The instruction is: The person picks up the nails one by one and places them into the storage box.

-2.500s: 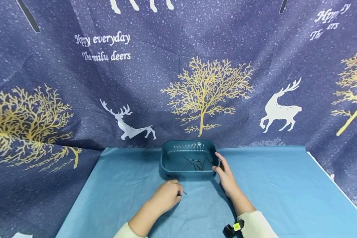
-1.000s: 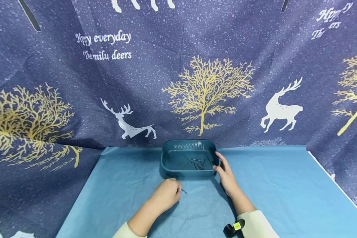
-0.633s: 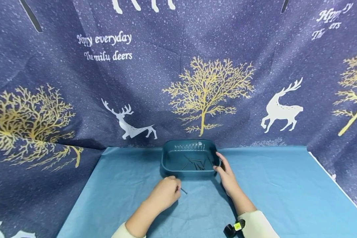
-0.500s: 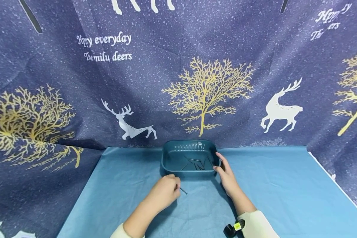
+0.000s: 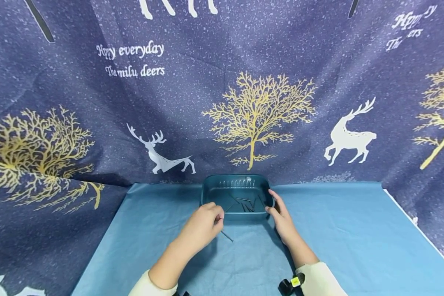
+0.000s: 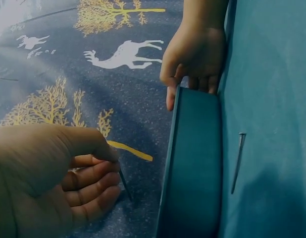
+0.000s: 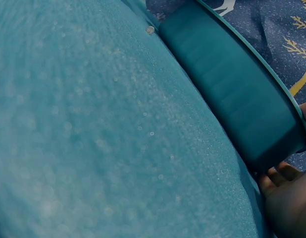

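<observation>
In the left wrist view, my left hand point(image 6: 59, 178) pinches a thin dark nail point(image 6: 126, 186) between thumb and fingers, its point end angled down. In the head view, this left hand point(image 5: 203, 224) is at the front left corner of a dark teal tray point(image 5: 240, 216). My right hand point(image 5: 281, 211) grips the tray's right end, thumb at the front rim and fingers round the side. Several nails point(image 5: 243, 200) lie scattered on the tray's floor. Another nail point(image 5: 227, 236) lies on the cloth just in front of the tray, also plain in the left wrist view.
A light blue cloth point(image 5: 348, 238) covers the table. Behind the tray hangs a dark blue curtain point(image 5: 177, 102) with deer and tree prints. A black device with a yellow label point(image 5: 295, 281) sits at the right wrist.
My left hand has risen forward from the cloth to the tray's front edge, uncovering more of the nail lying there. My right hand and the tray have stayed in place.
</observation>
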Tool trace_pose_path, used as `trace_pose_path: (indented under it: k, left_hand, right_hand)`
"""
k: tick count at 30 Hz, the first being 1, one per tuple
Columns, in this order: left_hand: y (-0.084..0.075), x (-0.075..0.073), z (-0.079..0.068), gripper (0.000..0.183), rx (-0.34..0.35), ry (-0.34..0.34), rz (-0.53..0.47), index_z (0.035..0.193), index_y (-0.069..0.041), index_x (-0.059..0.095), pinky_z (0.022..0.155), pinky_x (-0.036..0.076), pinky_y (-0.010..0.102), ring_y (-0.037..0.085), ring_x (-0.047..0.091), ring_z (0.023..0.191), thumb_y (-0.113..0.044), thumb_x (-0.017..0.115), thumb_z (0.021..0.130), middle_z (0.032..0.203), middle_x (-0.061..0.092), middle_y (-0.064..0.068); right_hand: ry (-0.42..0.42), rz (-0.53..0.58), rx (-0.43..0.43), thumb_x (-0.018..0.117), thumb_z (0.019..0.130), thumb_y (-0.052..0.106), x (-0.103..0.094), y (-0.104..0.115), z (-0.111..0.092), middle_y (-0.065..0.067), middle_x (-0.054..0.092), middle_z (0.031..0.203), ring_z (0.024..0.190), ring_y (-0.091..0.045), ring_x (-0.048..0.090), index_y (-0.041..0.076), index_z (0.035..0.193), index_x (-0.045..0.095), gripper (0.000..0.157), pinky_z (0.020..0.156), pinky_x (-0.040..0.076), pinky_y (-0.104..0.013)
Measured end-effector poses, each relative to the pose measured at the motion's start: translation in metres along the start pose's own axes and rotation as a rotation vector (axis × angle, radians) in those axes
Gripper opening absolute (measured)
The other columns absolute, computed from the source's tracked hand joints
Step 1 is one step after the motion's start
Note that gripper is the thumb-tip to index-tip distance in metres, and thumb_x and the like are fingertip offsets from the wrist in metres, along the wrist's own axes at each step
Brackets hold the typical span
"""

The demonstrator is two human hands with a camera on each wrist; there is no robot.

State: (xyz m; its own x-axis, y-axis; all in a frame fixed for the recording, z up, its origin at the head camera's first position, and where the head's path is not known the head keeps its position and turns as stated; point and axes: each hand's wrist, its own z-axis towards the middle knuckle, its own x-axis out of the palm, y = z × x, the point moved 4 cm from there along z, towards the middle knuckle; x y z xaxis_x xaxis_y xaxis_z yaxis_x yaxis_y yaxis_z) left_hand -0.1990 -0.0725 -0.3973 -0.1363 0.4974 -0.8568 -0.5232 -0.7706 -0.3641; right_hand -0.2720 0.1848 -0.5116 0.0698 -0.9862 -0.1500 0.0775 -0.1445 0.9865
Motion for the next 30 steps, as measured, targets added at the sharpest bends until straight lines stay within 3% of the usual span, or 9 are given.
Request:
trace_pose_path:
  k: [15, 24, 26, 30]
  left_hand:
    - [0.014, -0.008, 0.030, 0.011, -0.034, -0.162, 0.008, 0.083, -0.015, 0.065, 0.064, 0.047, 0.025, 0.010, 0.050, 0.072, -0.009, 0.071, 0.091, 0.080, 0.059, -0.002]
    - [0.024, -0.008, 0.038, 0.008, -0.066, -0.213, 0.006, 0.085, -0.014, 0.068, 0.066, 0.050, 0.026, 0.012, 0.054, 0.073, -0.010, 0.072, 0.090, 0.083, 0.060, -0.003]
    - [0.025, -0.007, 0.038, 0.004, -0.097, -0.213, -0.013, 0.096, -0.012, 0.072, 0.070, 0.054, 0.029, 0.015, 0.061, 0.080, -0.013, 0.071, 0.092, 0.092, 0.065, -0.001]
    - [0.029, -0.007, 0.039, 0.036, -0.172, -0.203, -0.077, 0.133, -0.012, 0.065, 0.092, 0.058, 0.042, 0.026, 0.067, 0.114, -0.022, 0.066, 0.098, 0.128, 0.065, 0.007]
  right_hand:
    - [-0.007, -0.015, 0.008, 0.048, 0.104, 0.010, -0.001, -0.001, 0.001, -0.013, 0.003, 0.172, 0.158, -0.038, 0.001, 0.021, 0.161, 0.027, 0.061, 0.125, 0.015, -0.063]
    - [-0.014, -0.011, 0.002, 0.049, 0.104, 0.011, -0.001, -0.001, 0.001, -0.011, 0.004, 0.172, 0.158, -0.037, 0.003, 0.023, 0.160, 0.029, 0.060, 0.126, 0.015, -0.061]
    - [-0.010, -0.013, 0.001, 0.048, 0.104, 0.010, -0.001, -0.001, 0.001, -0.012, 0.004, 0.172, 0.158, -0.038, 0.003, 0.022, 0.160, 0.029, 0.060, 0.126, 0.015, -0.061]
    - [-0.002, -0.018, -0.002, 0.048, 0.105, 0.011, -0.002, -0.002, 0.002, -0.013, 0.003, 0.172, 0.158, -0.039, 0.002, 0.021, 0.161, 0.027, 0.060, 0.126, 0.015, -0.062]
